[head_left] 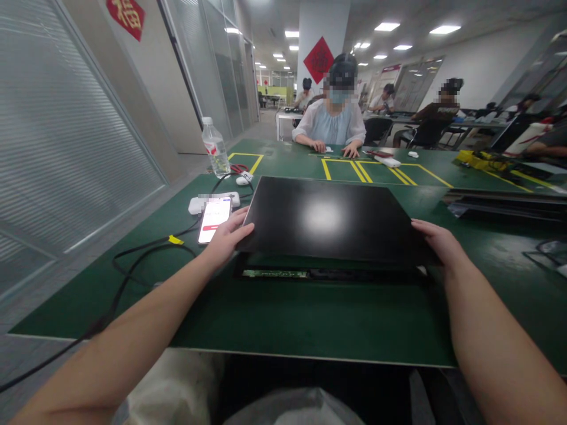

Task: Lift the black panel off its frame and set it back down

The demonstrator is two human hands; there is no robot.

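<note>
A flat black display panel is held between my two hands, its dark face up with a ceiling light mirrored in it. My left hand grips the panel's left edge, thumb on top. At the right edge my right hand has hold of it, its fingers partly hidden underneath. Below the panel's near edge, a strip with a green circuit board shows on the table. What else lies beneath the panel is hidden.
A lit phone, a white power strip, black cables and a water bottle are on the left. Stacked dark panels lie at right. Across the green table sits a person in a light top.
</note>
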